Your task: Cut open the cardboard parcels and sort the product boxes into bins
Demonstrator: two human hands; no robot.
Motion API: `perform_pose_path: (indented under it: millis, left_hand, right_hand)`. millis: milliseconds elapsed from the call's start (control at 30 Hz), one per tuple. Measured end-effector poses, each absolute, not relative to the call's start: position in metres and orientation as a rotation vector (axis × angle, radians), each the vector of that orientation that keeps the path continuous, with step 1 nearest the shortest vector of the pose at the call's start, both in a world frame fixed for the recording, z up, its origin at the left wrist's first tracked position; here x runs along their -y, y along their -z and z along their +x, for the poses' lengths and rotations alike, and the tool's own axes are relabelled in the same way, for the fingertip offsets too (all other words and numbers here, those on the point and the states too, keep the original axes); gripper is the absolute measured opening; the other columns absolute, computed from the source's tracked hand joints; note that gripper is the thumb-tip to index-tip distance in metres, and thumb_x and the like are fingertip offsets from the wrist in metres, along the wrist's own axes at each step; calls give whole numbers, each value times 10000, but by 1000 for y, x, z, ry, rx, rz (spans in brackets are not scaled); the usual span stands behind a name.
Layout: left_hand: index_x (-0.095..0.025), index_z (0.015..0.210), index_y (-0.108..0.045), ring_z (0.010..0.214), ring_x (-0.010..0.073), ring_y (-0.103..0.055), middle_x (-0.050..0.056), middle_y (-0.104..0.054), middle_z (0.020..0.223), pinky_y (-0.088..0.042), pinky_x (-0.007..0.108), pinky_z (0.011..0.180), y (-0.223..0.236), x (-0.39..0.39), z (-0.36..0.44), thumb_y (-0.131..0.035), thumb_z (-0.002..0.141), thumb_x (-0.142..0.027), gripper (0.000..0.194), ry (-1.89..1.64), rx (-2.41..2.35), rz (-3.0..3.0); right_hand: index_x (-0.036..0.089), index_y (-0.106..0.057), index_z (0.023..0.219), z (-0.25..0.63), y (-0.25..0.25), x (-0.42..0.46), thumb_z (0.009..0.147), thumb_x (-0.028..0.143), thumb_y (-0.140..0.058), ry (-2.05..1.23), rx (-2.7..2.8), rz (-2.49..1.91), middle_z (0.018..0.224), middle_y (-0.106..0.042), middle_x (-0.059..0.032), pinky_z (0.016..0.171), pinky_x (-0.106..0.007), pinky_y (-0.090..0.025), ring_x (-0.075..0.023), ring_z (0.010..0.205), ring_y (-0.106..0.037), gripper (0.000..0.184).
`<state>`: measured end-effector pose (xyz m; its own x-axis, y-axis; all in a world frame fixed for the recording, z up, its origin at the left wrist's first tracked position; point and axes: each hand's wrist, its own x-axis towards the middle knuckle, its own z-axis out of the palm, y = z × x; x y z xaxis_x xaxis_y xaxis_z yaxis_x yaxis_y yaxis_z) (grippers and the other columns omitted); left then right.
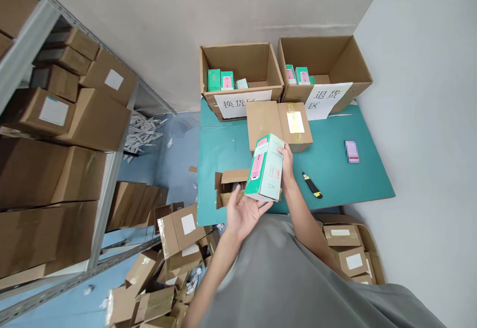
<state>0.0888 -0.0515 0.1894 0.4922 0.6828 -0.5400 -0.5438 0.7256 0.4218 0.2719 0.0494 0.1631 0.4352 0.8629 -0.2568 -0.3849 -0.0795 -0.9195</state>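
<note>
A green and white product box (pixel 271 169) with a pink picture on its side is tilted in front of me above the table. My right hand (pixel 286 165) grips its upper right edge. Palm up and fingers apart, my left hand (pixel 244 216) is just under the box's lower end; whether it touches the box I cannot tell. Behind my left hand an opened small cardboard box (pixel 225 178) lies on the table, its contents mostly hidden. Two closed cardboard boxes, one on the left (pixel 263 119) and one on the right (pixel 298 136), stand side by side beyond the product box.
On the green table (pixel 219 139) lie a utility knife (pixel 312 185) and a small pink item (pixel 352 152), blurred out. Two large labelled cartons, left (pixel 242 57) and right (pixel 316 49), hold several green boxes. Shelving (pixel 112 208) stands left; discarded cartons (pixel 152 303) pile below.
</note>
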Motion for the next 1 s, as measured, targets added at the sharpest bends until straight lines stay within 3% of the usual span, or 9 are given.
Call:
perform_pose_path:
  millis: [167, 333, 467, 633, 733, 900, 1000]
  left_hand:
    - [-262, 1382, -711, 1090, 267, -845, 85, -857, 1252, -715, 365, 887, -183, 57, 100, -840, 925, -561, 561, -796, -746, 153]
    - [-263, 1299, -697, 930, 214, -807, 51, -821, 1191, -716, 368, 852, -179, 58, 100, -888, 897, -566, 539, -884, -891, 360]
    - [-274, 1246, -715, 1052, 247, -803, 60, -819, 1213, -676, 368, 892, -174, 57, 95, -965, 832, -556, 559, -950, -1036, 564]
    - [-272, 1261, -736, 1366, 333, -726, 113, -786, 1386, -629, 421, 1055, -166, 52, 87, -957, 836, -548, 553, -977, -1220, 745]
    - [-267, 1292, -697, 1460, 339, -665, 125, -744, 1434, -578, 473, 1182, -160, 39, 77, -897, 883, -558, 540, -1033, -1319, 794]
    - [-259, 1278, -623, 1339, 278, -693, 97, -698, 1361, -548, 436, 1182, -160, -20, 47, -817, 904, -588, 534, -1242, -1561, 887]
    - [-245, 1139, -642, 1148, 239, -722, 53, -714, 1190, -577, 374, 1050, -170, -66, 33, -903, 835, -561, 510, -1264, -1525, 908]
  right_hand:
    - [285, -632, 1095, 281, -156, -51, 805, 499, -686, -1141, 504, -1173, 934, -702, 8, 762, -339, -585, -218, 836, -662, 364]
    - [285, -648, 1115, 296, -160, -53, 829, 671, -711, -1167, 677, -1216, 1071, -764, -46, 906, -410, -626, -288, 1040, -736, 484]
    - [289, -654, 1164, 308, -170, -48, 867, 764, -750, -1193, 841, -1225, 1178, -773, -70, 1015, -425, -607, -306, 1192, -738, 568]
    - [296, -677, 1164, 320, -175, -45, 817, 650, -890, -1195, 875, -1251, 1159, -784, -50, 952, -395, -619, -278, 1100, -741, 539]
    - [293, -693, 1104, 324, -173, -43, 814, 644, -890, -1167, 903, -1269, 1140, -792, -53, 983, -420, -618, -290, 1122, -740, 496]
    - [266, -642, 913, 318, -163, -20, 834, 654, -862, -1252, 932, -1321, 1295, -778, -80, 1043, -442, -618, -306, 1214, -742, 452]
    - [274, -639, 1016, 302, -155, 6, 831, 626, -877, -1376, 849, -1352, 1291, -777, -75, 1039, -447, -638, -302, 1203, -759, 464]
